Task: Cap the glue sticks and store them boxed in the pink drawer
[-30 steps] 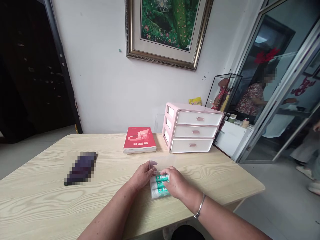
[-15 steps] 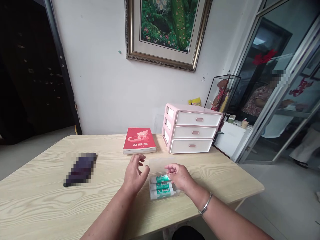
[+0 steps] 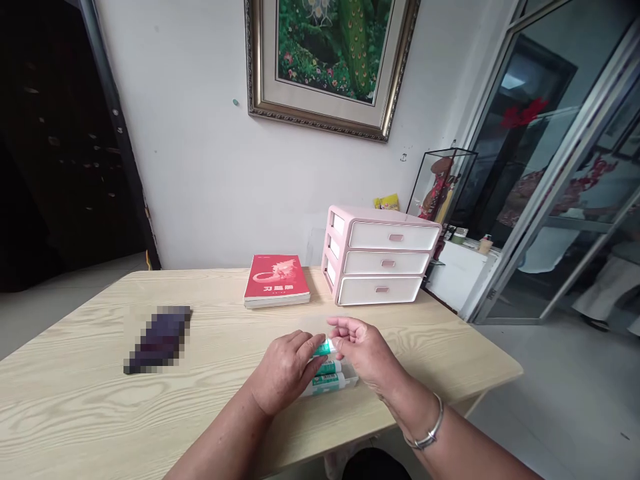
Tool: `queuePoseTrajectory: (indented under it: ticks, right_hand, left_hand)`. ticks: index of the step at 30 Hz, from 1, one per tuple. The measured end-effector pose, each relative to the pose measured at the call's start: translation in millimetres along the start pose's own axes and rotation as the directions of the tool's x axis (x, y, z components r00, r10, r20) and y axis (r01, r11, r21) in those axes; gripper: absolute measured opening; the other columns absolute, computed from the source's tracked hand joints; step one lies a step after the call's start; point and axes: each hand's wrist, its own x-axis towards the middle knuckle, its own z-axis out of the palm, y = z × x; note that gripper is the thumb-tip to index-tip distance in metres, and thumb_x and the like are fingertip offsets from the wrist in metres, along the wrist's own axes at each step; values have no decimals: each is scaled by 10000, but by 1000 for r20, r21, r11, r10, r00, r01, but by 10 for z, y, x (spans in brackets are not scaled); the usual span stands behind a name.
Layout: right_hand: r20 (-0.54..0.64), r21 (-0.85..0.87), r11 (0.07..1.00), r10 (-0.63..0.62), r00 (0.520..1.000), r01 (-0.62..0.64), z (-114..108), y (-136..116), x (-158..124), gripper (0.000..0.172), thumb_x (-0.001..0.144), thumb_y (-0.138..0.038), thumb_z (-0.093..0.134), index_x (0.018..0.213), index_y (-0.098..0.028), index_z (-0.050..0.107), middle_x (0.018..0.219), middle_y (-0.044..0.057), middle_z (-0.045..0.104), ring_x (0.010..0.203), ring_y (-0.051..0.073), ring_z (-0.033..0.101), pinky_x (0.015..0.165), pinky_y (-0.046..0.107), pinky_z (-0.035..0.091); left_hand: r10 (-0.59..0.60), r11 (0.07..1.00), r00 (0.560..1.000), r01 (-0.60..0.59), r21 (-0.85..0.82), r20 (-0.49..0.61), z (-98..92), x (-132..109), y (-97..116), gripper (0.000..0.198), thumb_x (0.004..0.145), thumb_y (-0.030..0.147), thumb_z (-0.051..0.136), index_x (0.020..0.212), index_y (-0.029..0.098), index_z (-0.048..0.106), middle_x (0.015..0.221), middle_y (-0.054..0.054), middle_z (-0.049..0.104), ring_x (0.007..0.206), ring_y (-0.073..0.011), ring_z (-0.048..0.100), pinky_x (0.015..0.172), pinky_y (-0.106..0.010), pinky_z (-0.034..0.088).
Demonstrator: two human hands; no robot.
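Note:
Three white tubes with green labels lie side by side in a clear plastic box [image 3: 333, 383] on the pale wood table [image 3: 125, 393]. My left hand [image 3: 285, 370] covers the left end of the top tube [image 3: 325, 347], with its fingers closed over it. The tube's middle shows between my hands and it sits tilted. My right hand [image 3: 363, 350] is curled at the tube's right end, and its fingertips are at or very near the tube. The lower two tubes [image 3: 327, 380] are partly hidden by my hands.
A red book [image 3: 277, 280] lies at the table's far edge, next to a pink-and-white three-drawer organiser [image 3: 383, 263]. A pixelated dark object [image 3: 157, 340] lies to the left. The table's right edge is close beyond my right hand.
My hands have come together from either side of the box. My left hand now covers the top tube, which has shifted and tilted up between my hands.

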Motion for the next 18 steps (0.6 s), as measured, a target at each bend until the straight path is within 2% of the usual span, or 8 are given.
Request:
queuePoseTrajectory:
  ticks: [2, 4, 6, 7, 9, 12, 14, 18]
  right_hand:
    - [-85, -49, 997, -57, 995, 53, -22, 33, 17, 435, 715, -245, 614, 1137, -150, 660, 965, 70, 680, 818, 173, 629, 656, 284, 531]
    - [-134, -154, 983, -122, 983, 101, -69, 114, 19, 358, 765, -260, 587, 1096, -159, 677, 1015, 86, 698, 880, 190, 640, 727, 304, 527]
    - [-107, -282, 954, -138, 985, 103, -118, 229, 1, 265, 799, -273, 571, 999, -161, 704, 950, 79, 723, 845, 190, 652, 754, 308, 515]
    - [-75, -343, 935, -124, 989, 91, -138, 288, -12, 239, 810, -275, 562, 962, -164, 710, 904, 71, 730, 811, 187, 655, 749, 304, 510]
    - [-8, -468, 880, -94, 996, 79, -161, 388, -38, 230, 832, -259, 531, 940, -177, 717, 863, 54, 736, 769, 180, 658, 724, 290, 498]
    - [73, -645, 753, -110, 991, 131, -162, 449, -52, 248, 849, -204, 487, 926, -206, 723, 908, 40, 740, 836, 180, 663, 748, 272, 472]
    - [126, -735, 655, -127, 984, 179, -151, 434, -46, 250, 852, -181, 483, 916, -218, 721, 939, 39, 738, 880, 183, 661, 770, 266, 453]
    - [280, -830, 471, -110, 954, 298, -123, 364, -26, 229, 868, -184, 500, 944, -222, 713, 934, 53, 735, 895, 198, 661, 783, 269, 426]
  left_hand:
    - [-36, 999, 994, 37, 12, -102, -11, -42, -78, 322, 935, 260, 539, 1250, 193, 525, 919, -79, 661, 795, -202, 619, 689, -319, 503]
    - [-135, 990, 952, 139, -4, -273, -36, -76, -193, 316, 928, 276, 557, 1233, 199, 530, 907, -68, 659, 780, -186, 624, 696, -297, 495]
    - [-319, 941, 850, 337, -33, -420, -59, -101, -345, 296, 938, 322, 544, 1213, 211, 548, 894, -53, 660, 763, -174, 629, 702, -280, 486]
    - [-430, 886, 785, 462, -41, -446, -63, -111, -432, 297, 946, 357, 526, 1208, 220, 561, 902, -50, 662, 770, -175, 633, 705, -277, 480]
    - [-622, 744, 692, 668, -1, -367, -46, -135, -613, 324, 952, 433, 491, 1202, 254, 593, 949, -49, 671, 816, -192, 646, 702, -278, 466]
    - [-777, 609, 622, 782, 134, -97, 40, -178, -849, 354, 943, 457, 473, 1222, 296, 619, 1004, -61, 686, 868, -226, 658, 687, -286, 453]
    - [-778, 620, 628, 766, 170, 5, 117, -200, -952, 349, 934, 390, 488, 1231, 274, 631, 1031, -87, 693, 931, -253, 651, 736, -311, 462]
    - [-701, 710, 711, 690, 140, 55, 258, -206, -1035, 372, 889, 208, 518, 1239, 239, 639, 1133, -91, 693, 1085, -258, 603, 913, -343, 447]
